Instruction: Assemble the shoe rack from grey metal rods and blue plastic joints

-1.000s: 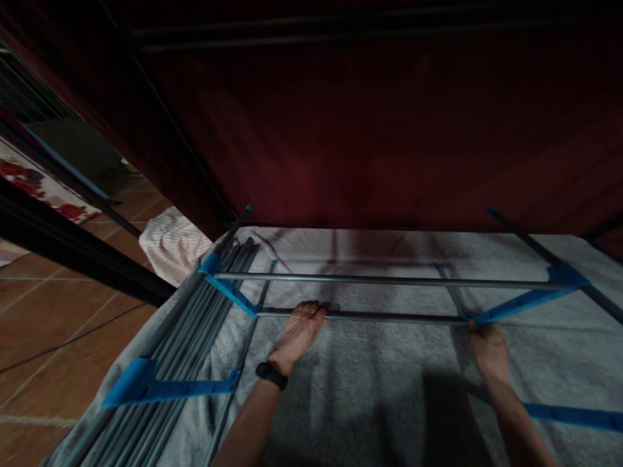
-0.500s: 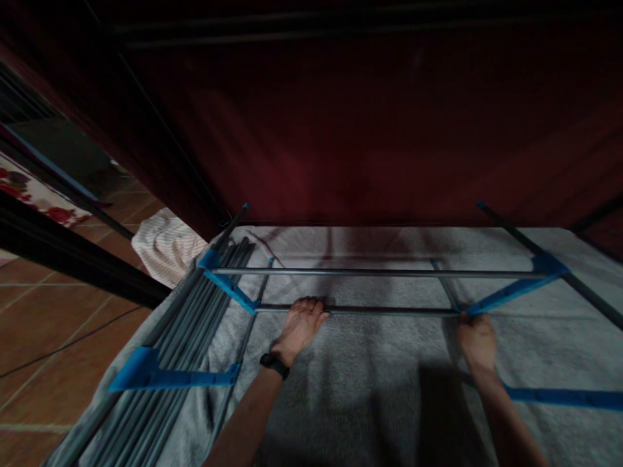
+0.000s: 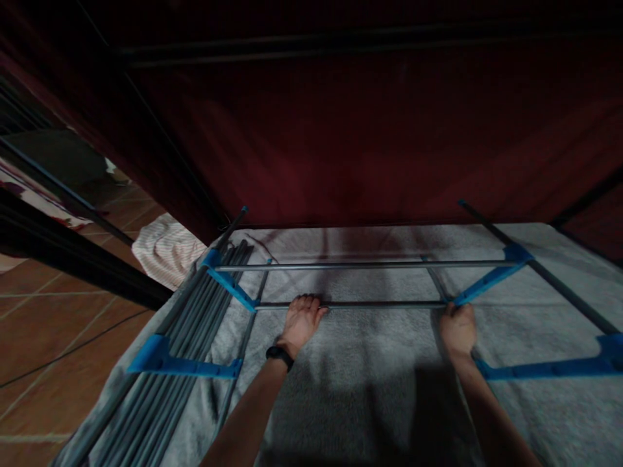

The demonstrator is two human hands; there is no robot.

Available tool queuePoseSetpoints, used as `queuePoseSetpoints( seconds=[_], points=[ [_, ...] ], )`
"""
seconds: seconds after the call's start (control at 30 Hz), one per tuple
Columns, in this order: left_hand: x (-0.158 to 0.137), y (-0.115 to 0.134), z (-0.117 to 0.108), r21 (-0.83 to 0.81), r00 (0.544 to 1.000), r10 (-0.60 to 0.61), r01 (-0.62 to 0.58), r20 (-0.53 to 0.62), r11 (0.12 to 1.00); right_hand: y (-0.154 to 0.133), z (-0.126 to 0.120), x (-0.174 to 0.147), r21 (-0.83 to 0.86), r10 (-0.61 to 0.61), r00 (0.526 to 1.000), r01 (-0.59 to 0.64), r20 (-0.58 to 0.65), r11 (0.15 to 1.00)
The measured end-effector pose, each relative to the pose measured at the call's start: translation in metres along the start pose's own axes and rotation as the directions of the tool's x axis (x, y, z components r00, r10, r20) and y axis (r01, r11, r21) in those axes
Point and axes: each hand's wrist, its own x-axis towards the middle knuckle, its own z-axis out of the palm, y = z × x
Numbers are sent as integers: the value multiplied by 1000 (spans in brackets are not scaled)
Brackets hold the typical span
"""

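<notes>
A frame of grey metal rods and blue plastic connectors lies on a grey towel (image 3: 360,383). My left hand (image 3: 300,322), with a black watch at the wrist, is closed around the near grey crossbar (image 3: 379,303). My right hand (image 3: 458,329) grips the right end of that same bar, where it meets a blue connector (image 3: 487,280). A second grey crossbar (image 3: 360,266) runs parallel just behind it.
A bundle of loose grey rods (image 3: 195,337) lies along the towel's left edge, crossed by a blue bracket (image 3: 182,364). Another blue bracket (image 3: 549,368) lies at the right. A dark red fabric wall (image 3: 370,130) rises behind. A striped cloth (image 3: 165,250) lies on the tiled floor (image 3: 53,337).
The view has shifted a little, so the frame's right side sits further left in the picture. Both hands keep their hold on the near crossbar.
</notes>
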Motion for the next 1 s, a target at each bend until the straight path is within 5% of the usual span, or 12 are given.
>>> queuePoseSetpoints(
  seconds=[1.0],
  points=[
    [2, 5, 0, 76, 998, -7, 1, 70, 997, -4, -3, -4, -40, -42, 999, 42, -3, 998]
  ],
)
